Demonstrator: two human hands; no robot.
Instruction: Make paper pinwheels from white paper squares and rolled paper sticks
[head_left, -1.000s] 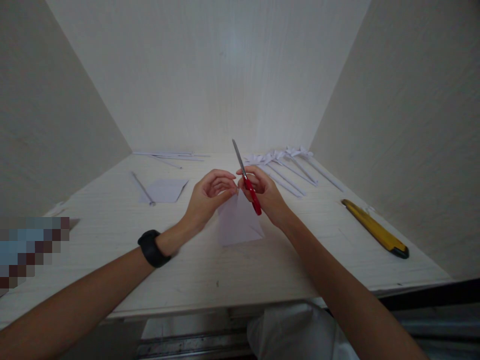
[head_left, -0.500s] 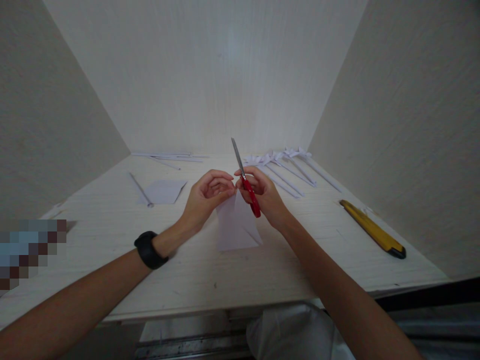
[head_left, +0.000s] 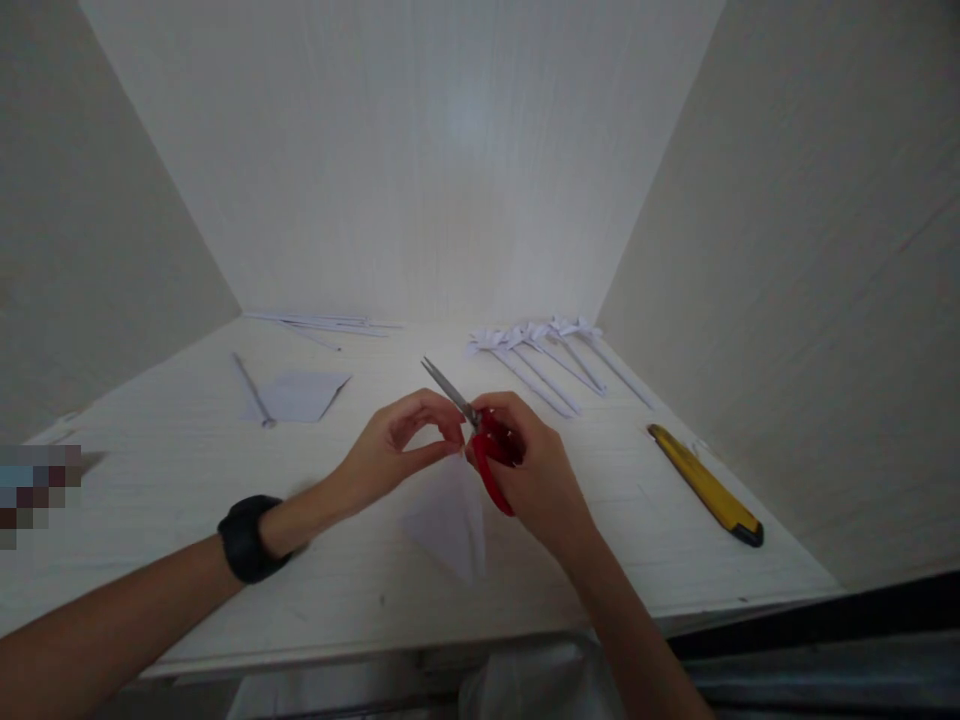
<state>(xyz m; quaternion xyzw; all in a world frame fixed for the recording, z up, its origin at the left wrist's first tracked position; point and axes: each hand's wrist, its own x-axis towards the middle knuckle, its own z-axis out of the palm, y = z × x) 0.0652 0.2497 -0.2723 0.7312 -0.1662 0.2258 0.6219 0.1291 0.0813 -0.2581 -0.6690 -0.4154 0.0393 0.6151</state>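
My left hand (head_left: 409, 430), with a black band on its wrist, pinches the top corner of a white sheet of paper (head_left: 444, 515). The paper hangs below the fingertips, creased and partly folded over. Red-handled scissors (head_left: 495, 478) are in my right hand (head_left: 529, 465), their handles around its fingers and the metal blades pointing up and left. The blades look nearly closed and pass above my left fingertips. My right fingertips meet the left ones near the paper's corner; whether they also grip the paper is hard to see.
Several paper pinwheels on sticks (head_left: 540, 365) lie at the back right. Thin rolled paper sticks (head_left: 322, 325) lie at the back left, before another paper sheet (head_left: 304, 395) with a stick (head_left: 252, 388) on it. A yellow utility knife (head_left: 705, 485) lies right, beside the side wall. A pixelated patch covers something at far left.
Both hands have come lower and nearer with the paper, which has swung round to another angle. The scissors have tipped further left, and the view has shifted slightly.
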